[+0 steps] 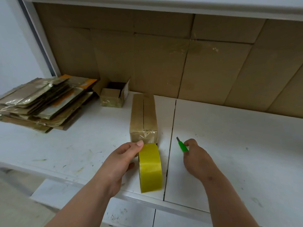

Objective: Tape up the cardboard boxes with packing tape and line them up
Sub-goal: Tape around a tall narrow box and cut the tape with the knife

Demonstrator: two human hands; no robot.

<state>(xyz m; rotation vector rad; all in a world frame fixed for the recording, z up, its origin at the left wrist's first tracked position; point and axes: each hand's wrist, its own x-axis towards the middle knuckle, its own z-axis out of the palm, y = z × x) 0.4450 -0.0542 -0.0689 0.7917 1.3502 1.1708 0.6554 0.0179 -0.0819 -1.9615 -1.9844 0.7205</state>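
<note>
Left hand (122, 158): grips the roll of yellow packing tape (150, 167), thumb over the top of the roll, fingers curled behind and under it. The roll stands on edge at the near end of the long cardboard box (144, 117), touching or nearly touching it; which, cannot be told.

Right hand (196, 157): just right of the roll, fingers curled round a green utility knife (182, 145), its blade tip out and pointing away from the person, towards the box's near right corner.

Long cardboard box: closed, flaps meeting along a centre seam. Clear tape shows crumpled over the near end face; whether a strip runs the full seam cannot be told. It lies lengthwise on the white table (229, 145), just left of the table's dark joint.

Small open cardboard box (114, 97): beyond and left of the long box, flaps up, untaped on top, taped at its base.

Stack of flattened cardboard boxes (41, 102): well left of the long box, glossy with old tape.

Cardboard wall panels (164, 54): behind the long box.

Risks, as judged: the exposed blade sits near the left thumb, so a cut across the tape could slip towards it. Tape pulled slack may wrinkle, as on the end face. The light box may slide if the roll is tugged.
</note>
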